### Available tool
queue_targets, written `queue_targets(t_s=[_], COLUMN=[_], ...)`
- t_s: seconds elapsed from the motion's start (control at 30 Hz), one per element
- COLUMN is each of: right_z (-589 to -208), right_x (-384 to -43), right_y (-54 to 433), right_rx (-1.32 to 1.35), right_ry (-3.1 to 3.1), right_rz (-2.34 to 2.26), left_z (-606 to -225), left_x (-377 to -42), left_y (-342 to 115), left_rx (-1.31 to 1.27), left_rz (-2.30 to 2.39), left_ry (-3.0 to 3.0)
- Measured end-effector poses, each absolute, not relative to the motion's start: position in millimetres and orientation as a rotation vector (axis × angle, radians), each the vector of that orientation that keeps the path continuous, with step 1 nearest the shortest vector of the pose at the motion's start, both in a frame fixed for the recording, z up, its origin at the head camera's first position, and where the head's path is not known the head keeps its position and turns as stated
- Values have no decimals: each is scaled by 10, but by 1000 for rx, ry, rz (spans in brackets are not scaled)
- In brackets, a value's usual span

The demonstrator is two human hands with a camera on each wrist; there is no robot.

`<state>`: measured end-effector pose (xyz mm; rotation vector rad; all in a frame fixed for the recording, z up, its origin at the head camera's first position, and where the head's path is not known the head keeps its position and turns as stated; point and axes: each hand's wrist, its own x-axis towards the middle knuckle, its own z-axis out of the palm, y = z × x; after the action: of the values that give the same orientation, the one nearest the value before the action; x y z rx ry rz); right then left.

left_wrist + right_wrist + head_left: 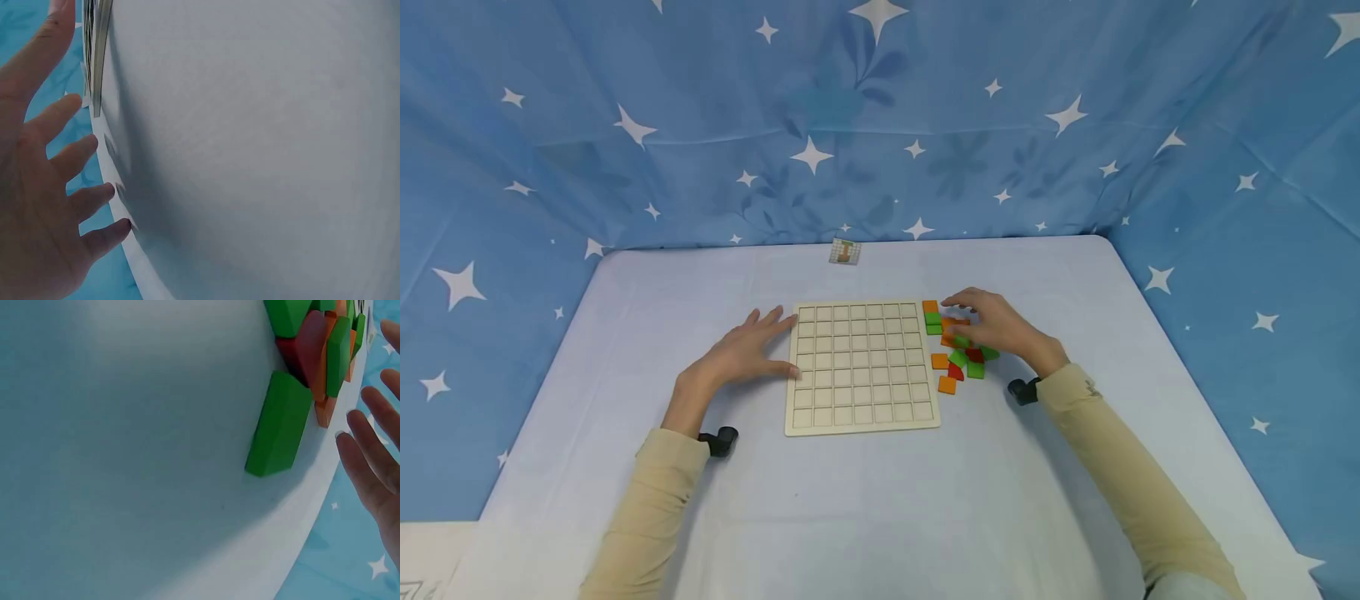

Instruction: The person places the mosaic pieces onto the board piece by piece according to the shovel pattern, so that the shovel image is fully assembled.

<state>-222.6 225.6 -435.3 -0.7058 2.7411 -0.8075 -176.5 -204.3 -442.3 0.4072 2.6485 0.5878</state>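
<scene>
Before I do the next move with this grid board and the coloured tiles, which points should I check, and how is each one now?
1. Grid board free of tiles: ok, no tile shows in its cells.
2. Left grip steadying the board: cannot tell; it is at the left edge, but pressure does not show.
3. Right grip close to the tiles: ok.
4. Tiles sorted by colour: not ok; orange tiles, green tiles and red tiles lie mixed.
5. Pattern card readable: cannot tell, too small.

Board point(861, 367) on table point(880, 500), left hand point(741, 350) at its left edge, pieces point(957, 358) and right hand point(992, 323) rightward, card point(845, 252) behind
</scene>
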Motion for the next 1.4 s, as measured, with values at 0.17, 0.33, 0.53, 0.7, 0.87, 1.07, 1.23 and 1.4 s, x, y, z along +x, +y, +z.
queue_targets(t_s=[0.17, 0.33, 0.53, 0.7, 0.87, 1.07, 1.23, 1.4], right_z=[-4393, -4431, -4416, -4389, -4368, -4356, -4347, -4341], right_x=[-2280, -2314, -2308, -2318, -2345, -2368, -2370, -2372], right_y=[2162, 2056, 1979, 1974, 1973, 1962, 1953, 1948], right_rx=[-739, -778, -827, -817, -781, -760, -740, -745], right_ry=[2706, 2672, 2679, 2691, 2706, 2702, 2696, 2684], right_rz=[-805, -816, -748, -699, -642, -675, -684, -642], left_z=[-4434, -4436, -4415, -4380, -4348, -4339, -4348, -4372], left_x=[-1728, -1699, -1656, -1633, -1640, -1705, -1756, -1775], left_y=[-2042, -2044, -2041, -2012, -1980, -1968, -1967, -1964], left_rx=[392, 391, 391, 401, 400, 370, 380, 384], left_rz=[575, 589, 586, 565, 556, 543, 540, 562], left_ry=[2632, 2620, 2605, 2596, 2571, 2547, 2537, 2528])
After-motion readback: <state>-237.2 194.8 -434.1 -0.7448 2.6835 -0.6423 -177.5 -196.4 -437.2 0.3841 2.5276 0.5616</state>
